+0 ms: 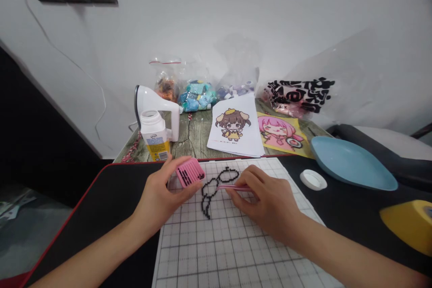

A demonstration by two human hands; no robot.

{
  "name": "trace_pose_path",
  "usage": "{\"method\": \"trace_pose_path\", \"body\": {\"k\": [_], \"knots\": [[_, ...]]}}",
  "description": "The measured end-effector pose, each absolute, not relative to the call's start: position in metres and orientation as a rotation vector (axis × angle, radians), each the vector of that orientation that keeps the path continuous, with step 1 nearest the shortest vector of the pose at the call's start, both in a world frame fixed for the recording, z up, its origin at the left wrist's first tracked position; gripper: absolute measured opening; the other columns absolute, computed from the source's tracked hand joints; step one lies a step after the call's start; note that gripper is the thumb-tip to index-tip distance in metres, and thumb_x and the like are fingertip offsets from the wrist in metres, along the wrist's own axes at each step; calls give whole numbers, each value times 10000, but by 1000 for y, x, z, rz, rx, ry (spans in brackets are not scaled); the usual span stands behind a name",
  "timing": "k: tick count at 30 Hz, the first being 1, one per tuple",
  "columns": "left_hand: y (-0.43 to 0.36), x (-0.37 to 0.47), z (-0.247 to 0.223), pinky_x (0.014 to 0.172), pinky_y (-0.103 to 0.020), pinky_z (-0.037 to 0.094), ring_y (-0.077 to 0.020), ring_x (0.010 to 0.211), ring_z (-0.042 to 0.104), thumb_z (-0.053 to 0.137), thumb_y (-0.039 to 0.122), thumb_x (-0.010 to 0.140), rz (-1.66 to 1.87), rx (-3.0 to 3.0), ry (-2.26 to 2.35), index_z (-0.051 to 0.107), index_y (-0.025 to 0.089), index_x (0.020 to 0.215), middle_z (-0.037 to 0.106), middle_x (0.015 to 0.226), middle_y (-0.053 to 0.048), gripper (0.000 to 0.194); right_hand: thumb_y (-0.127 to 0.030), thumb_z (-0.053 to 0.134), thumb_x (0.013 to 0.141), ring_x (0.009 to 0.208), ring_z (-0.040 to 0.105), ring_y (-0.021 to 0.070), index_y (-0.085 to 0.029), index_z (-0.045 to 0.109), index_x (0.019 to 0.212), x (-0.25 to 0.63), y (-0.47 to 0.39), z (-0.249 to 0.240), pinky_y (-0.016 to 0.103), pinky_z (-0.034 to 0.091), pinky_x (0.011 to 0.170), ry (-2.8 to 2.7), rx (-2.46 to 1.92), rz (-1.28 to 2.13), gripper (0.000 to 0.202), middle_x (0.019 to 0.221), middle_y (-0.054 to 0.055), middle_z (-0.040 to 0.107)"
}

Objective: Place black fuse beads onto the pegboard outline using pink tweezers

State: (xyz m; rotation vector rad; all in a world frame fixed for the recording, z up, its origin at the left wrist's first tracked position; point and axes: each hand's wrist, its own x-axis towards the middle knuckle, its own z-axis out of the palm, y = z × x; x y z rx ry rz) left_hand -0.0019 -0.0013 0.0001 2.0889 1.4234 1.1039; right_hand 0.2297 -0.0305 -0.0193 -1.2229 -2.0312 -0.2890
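Observation:
My left hand [165, 191] grips a small pink ridged tray [189, 172] by its sides, tilted above the board. Black beads lie in the tray's grooves. In my right hand [261, 193] is a pair of pink tweezers [232, 187], pinched between thumb and fingers, its tip close to the bead outline. Under both hands lies a white gridded pegboard [216, 247]. A curving outline of black beads [205, 198] stands on its upper part. Whether the tweezers' tip holds a bead is too small to tell.
Behind the board stand a white bottle [153, 132], a white handheld appliance [158, 99], printed character sheets [232, 130], a yellow picture [283, 132] and bags of beads [197, 95]. At right are a white cap [313, 180], a blue tray [354, 164] and a yellow object [408, 225].

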Motion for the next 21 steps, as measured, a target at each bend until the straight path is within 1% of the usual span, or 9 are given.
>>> {"method": "trace_pose_path", "body": {"k": [3, 11, 14, 18, 21], "knots": [[-1, -2, 0, 1087, -477, 430, -296, 1127, 660, 711, 449, 737, 1105, 2086, 1420, 662, 195, 1108, 773, 1030, -56, 452, -405, 525, 919, 489, 499, 79, -183, 580, 709, 229, -31, -20, 224, 246, 434, -2044, -1201, -265, 311, 650, -13, 592], [0, -2, 0, 1099, -477, 420, -303, 1169, 639, 715, 458, 728, 1101, 2079, 1431, 663, 206, 1107, 768, 1054, -54, 458, -378, 556, 907, 502, 519, 77, -182, 573, 734, 229, -32, -19, 219, 258, 435, -2074, -1152, -242, 262, 668, -21, 590], [0, -2, 0, 1087, -479, 432, -308, 1184, 628, 714, 462, 725, 1102, 2072, 1436, 665, 204, 1105, 769, 1051, -57, 462, -377, 552, 911, 488, 504, 70, -180, 571, 737, 228, -32, -19, 221, 259, 432, -2076, -1135, -236, 264, 672, -24, 589], [0, -1, 0, 1100, -489, 413, -300, 1139, 655, 711, 457, 729, 1108, 2072, 1424, 662, 192, 1109, 764, 1065, -65, 466, -395, 531, 931, 467, 474, 64, -179, 571, 739, 228, -32, -19, 225, 260, 432, -2071, -1126, -221, 292, 678, -25, 589], [0, -1, 0, 1101, -487, 413, -293, 1101, 675, 713, 449, 732, 1108, 2083, 1419, 661, 186, 1108, 765, 1058, -64, 462, -423, 511, 942, 477, 483, 70, -180, 571, 736, 228, -32, -19, 227, 255, 430, -2055, -1145, -234, 325, 669, -23, 584]]}}
